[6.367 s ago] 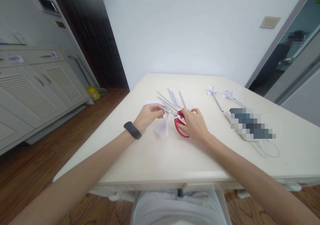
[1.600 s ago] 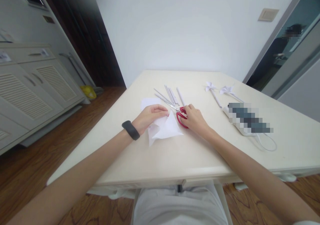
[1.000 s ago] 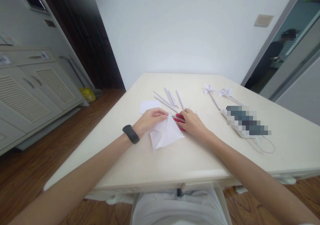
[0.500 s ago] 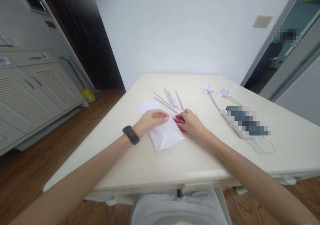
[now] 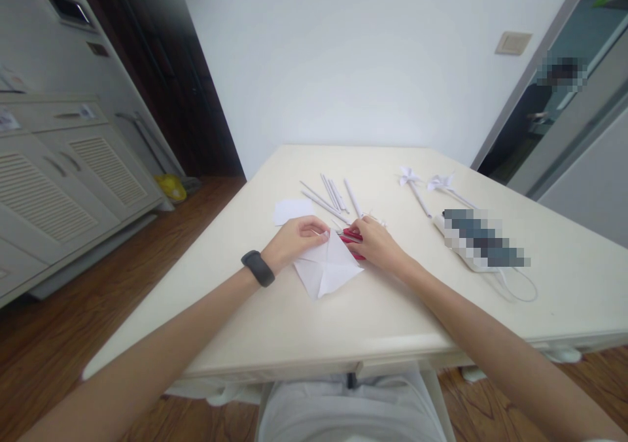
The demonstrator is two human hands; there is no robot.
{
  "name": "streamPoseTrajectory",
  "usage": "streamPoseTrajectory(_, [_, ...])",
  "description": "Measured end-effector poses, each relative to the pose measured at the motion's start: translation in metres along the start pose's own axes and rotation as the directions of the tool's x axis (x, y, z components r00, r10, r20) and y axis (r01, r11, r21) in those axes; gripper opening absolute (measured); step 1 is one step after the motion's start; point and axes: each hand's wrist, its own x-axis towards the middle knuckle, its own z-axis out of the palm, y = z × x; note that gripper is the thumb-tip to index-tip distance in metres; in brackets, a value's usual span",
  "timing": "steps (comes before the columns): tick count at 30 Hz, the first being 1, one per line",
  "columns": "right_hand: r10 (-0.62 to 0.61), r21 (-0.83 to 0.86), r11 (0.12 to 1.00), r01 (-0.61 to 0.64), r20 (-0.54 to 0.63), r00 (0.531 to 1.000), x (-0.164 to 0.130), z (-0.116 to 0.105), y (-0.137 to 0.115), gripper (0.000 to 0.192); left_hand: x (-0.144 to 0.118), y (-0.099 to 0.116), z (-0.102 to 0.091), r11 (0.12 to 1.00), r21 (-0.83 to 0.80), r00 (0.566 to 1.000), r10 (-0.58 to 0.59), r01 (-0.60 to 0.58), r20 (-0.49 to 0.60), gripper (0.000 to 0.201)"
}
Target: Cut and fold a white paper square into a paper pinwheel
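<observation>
My left hand (image 5: 300, 238), with a dark band on its wrist, pinches the upper corner of a white paper square (image 5: 328, 269). Creases or slits cross the square towards its middle, and its lower corners lift a little off the table. To its right my right hand (image 5: 377, 240) is closed on red-handled scissors (image 5: 351, 237). Their metal tips point left, close by the paper's top corner; the fingers hide part of the handles. Just beyond my left hand lies a stack of plain white paper (image 5: 293, 211).
Several thin rolled paper sticks (image 5: 334, 193) lie behind my hands. Two white paper pinwheels (image 5: 408, 177) on sticks lie at the back right. A white device with a cable (image 5: 461, 249), partly blurred out, stands on the table (image 5: 275, 337). A person (image 5: 527, 115) is beyond the doorway.
The paper square has turned and opened out slightly, its lower corner shifting to the right. Both hands stay almost where they were, still holding the paper and the scissors.
</observation>
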Motion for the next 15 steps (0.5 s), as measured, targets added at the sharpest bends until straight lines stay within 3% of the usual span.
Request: streamPoseTrajectory(15, [-0.007, 0.028, 1.000, 0.007, 0.000, 1.000, -0.0007, -0.0013, -0.0008, 0.029, -0.0014, 0.0023, -0.0006, 1.000, 0.021, 1.000, -0.006, 0.006, -0.003, 0.017])
